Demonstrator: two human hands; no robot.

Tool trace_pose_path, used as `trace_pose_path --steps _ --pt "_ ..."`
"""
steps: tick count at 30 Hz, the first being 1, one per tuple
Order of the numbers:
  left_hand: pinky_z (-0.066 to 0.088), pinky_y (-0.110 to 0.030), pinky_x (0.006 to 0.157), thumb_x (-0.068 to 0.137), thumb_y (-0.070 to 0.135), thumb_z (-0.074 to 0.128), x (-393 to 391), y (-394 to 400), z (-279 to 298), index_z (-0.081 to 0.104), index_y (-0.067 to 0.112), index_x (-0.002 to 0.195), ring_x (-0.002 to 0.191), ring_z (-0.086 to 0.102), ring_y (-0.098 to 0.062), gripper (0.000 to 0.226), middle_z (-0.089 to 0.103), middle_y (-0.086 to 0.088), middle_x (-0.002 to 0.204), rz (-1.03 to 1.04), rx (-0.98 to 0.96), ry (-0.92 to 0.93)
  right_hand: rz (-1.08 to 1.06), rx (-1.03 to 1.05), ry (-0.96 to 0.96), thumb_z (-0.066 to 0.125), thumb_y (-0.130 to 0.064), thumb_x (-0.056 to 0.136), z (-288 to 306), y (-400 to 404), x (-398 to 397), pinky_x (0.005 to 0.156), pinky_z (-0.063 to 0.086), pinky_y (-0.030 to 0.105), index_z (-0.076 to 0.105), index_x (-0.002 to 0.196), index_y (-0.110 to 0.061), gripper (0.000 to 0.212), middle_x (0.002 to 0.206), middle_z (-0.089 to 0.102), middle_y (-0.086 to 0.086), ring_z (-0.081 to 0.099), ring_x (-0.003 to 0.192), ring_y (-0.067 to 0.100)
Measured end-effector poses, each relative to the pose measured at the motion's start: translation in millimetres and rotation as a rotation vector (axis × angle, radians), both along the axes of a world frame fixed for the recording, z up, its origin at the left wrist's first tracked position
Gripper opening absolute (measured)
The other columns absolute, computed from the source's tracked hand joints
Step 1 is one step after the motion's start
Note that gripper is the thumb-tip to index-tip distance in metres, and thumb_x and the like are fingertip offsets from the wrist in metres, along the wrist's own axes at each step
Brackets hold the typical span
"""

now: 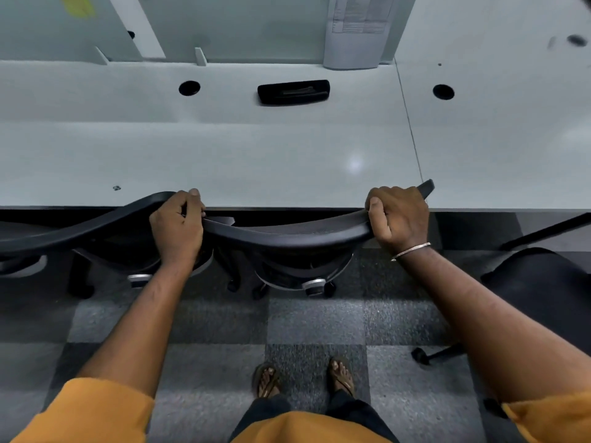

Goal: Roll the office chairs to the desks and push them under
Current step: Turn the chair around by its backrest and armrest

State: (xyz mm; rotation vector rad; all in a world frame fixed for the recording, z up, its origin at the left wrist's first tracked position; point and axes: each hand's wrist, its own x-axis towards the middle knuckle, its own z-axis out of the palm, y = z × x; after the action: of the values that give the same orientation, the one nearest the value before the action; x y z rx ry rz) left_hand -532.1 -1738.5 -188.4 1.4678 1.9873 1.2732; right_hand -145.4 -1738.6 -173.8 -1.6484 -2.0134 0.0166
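You could read nothing here: the printed sheet [358, 24] hanging over the partition behind the desk [224, 148] carried rows of fine print, yet it was far too small and blurred to make out. The yellow patch [80, 6] on the panel at upper left showed no letters you could decipher, and no brand or number stood legible anywhere

Desk top [224, 148]: pale grey-white, plain. 2 round cable holes [189, 88] and 1 slot insert [293, 92]: black. Chair backrest [287, 233]: black frame, dark mesh. Neighbouring chair [80, 225] on left: black. Carpet [313, 321]: checkered tiles in light grey, mid grey, charcoal. Sleeves [96, 410]: mustard orange. Bracelet [411, 251] on right wrist: silver. Partition sticker [80, 6]: yellow.
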Motion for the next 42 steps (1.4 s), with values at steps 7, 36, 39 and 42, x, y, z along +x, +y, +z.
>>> trace_pose_path --steps 7,36,39,42 --pt "0.048 -0.037 0.079 0.103 0.023 0.062 -52 -51 32 0.071 0.014 0.093 0.088 0.062 -0.020 0.016 0.068 0.004 0.092 -0.084 0.095 0.265 0.215 0.021 0.156 0.060 -0.026 0.100 18 -72 -87 0.087 0.043 0.043 0.074 0.103 -0.023 0.015 0.101 0.073 -0.009 0.067 0.098 0.018" --pt "0.048 -0.028 0.090 0.086 0.001 0.059 -297 -7 18 0.032 0.009 0.149 0.103 0.059 -0.024 0.069 0.057 -0.010 0.131 0.880 -0.132 -0.638 0.741 -0.423 -0.460 0.061 -0.075 0.083 10 83 -429 0.071 0.048 0.034 0.064 0.105 -0.033 0.048 0.099 0.069 -0.008 0.067 0.092 0.024" --pt "0.055 -0.038 0.100 0.079 0.000 0.061 -325 3 5 0.039 0.009 0.145 0.102 0.064 -0.024 0.071 0.063 -0.013 0.132 0.895 -0.086 -0.635 0.805 -0.273 -0.413 0.061 -0.070 0.082 -5 89 -451 0.060 0.039 0.032 0.063 0.099 -0.029 0.044 0.092 0.067 -0.005 0.069 0.082 0.028" --pt "0.053 -0.046 0.106 0.075 0.005 0.062 -351 13 -2 0.041 0.011 0.146 0.111 0.065 -0.027 0.074 0.063 -0.010 0.130 0.883 -0.104 -0.629 0.801 -0.198 -0.375 0.056 -0.071 0.078 -10 93 -466 0.049 0.034 0.028 0.058 0.088 -0.028 0.044 0.076 0.060 -0.005 0.066 0.061 0.028"
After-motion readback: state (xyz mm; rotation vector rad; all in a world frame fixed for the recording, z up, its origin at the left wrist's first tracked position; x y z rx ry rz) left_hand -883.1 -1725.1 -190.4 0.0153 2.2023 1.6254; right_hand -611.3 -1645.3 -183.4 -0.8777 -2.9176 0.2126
